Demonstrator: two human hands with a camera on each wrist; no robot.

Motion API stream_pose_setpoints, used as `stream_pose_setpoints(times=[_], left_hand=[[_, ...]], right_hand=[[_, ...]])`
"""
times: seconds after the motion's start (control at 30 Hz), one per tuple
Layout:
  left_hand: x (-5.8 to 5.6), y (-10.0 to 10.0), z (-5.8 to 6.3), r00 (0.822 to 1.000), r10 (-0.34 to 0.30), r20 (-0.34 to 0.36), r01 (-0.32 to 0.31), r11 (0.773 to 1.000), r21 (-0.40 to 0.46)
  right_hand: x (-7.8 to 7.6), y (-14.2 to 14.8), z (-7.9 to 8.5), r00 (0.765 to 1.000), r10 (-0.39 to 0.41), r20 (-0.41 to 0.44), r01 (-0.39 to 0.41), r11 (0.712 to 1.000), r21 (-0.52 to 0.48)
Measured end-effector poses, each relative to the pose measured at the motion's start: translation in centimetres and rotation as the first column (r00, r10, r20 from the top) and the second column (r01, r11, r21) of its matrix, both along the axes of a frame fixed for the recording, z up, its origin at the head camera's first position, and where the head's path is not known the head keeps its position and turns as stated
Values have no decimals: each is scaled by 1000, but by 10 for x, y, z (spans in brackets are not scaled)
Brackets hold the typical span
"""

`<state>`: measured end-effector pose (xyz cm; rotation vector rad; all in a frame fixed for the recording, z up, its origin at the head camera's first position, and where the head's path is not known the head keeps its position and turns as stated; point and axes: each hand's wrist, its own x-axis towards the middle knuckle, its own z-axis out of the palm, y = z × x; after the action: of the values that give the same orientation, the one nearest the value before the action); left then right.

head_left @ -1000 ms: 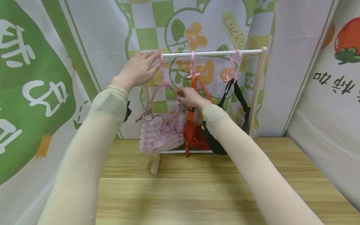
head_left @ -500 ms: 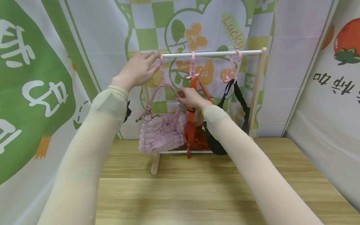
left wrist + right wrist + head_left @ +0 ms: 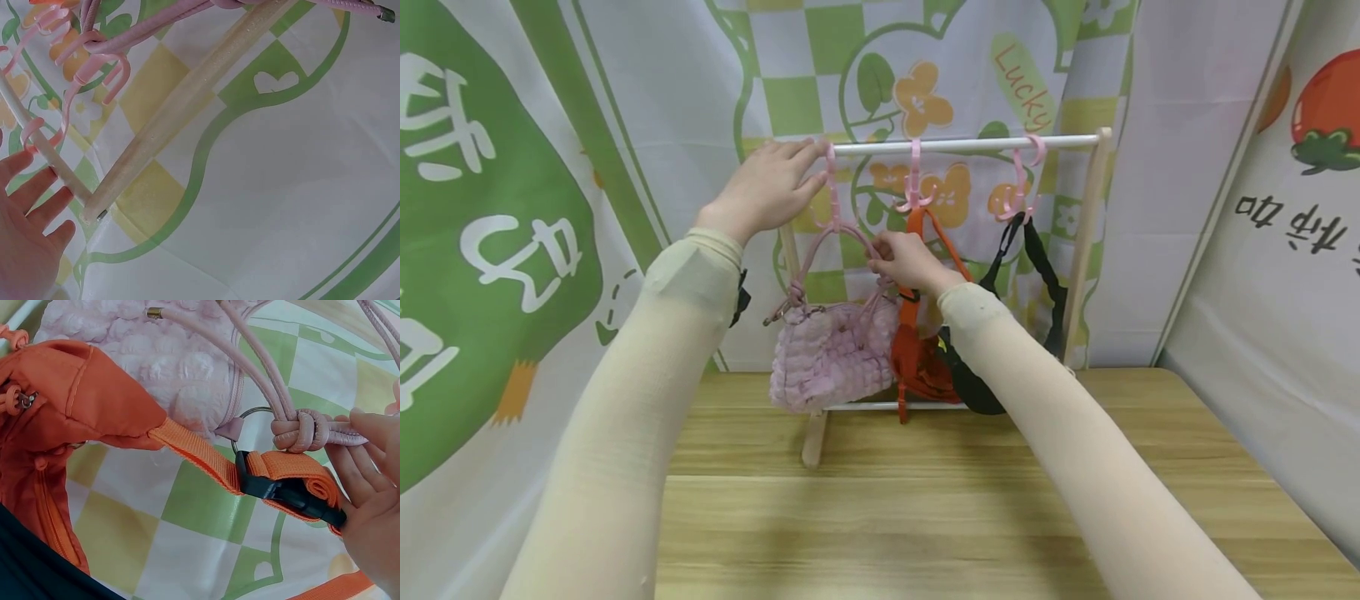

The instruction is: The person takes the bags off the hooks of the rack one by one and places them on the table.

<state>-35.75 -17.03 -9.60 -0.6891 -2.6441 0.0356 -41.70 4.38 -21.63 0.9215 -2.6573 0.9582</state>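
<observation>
A pink puffy handbag (image 3: 827,362) hangs by its looped handle (image 3: 806,260) from a pink hook (image 3: 832,190) at the left of a rack's white rod (image 3: 966,145). My left hand (image 3: 767,187) lies at the rod's left end, fingers extended beside the hook's top; the left wrist view shows its straight fingers along the rod. With thumb and fingers, my right hand (image 3: 910,259) pinches the right side of the handle, just above the knot (image 3: 303,431). An orange bag's strap and black buckle (image 3: 294,497) lie against that hand in the right wrist view.
The orange bag (image 3: 917,367) and a black bag (image 3: 977,387) hang from two more pink hooks to the right. A wooden post (image 3: 1086,242) holds the rod at the right. The rack stands on a wood-grain table (image 3: 880,517), with printed curtains behind and beside it.
The orange bag has swung slightly right, and the pink handbag has shifted a little. Both hands keep nearly the same places.
</observation>
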Motion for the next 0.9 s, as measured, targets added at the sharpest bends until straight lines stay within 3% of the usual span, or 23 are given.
stream_pose_setpoints(times=[0.53, 0.9], left_hand=[[-2, 1, -3, 1000, 0, -1, 0, 1000, 2], [0, 0, 0, 1000, 3, 8, -3, 1000, 4]], right_hand=[[4, -6, 0, 998, -31, -52, 30, 999, -12], [4, -6, 7, 992, -109, 68, 118, 982, -149]])
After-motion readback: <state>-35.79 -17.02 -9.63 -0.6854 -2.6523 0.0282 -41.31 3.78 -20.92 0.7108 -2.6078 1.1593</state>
